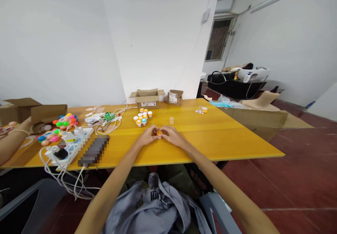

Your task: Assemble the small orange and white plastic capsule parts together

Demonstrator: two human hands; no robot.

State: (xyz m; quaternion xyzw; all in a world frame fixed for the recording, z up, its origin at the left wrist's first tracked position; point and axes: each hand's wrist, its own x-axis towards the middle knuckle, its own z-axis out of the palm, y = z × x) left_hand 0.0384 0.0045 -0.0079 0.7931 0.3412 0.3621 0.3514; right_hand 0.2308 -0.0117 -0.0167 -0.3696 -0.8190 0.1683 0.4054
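My left hand [147, 136] and my right hand [173, 135] meet over the front middle of the table. Between their fingertips is a small round orange cap [159, 133], gripped from both sides; the fingers hide much of it. Just beyond my right hand, a small clear plastic cup [171, 120] stands on the table. Farther off and to the left is a cluster of several small jars [142, 117] with white, orange and teal lids.
An open cardboard box [149, 104] and a smaller box [174, 98] stand against the wall. Small white pieces [201, 110] lie at right. On the left are a power strip [79, 142] with tangled cables, coloured balls [65, 121] and another person's arm [15, 139].
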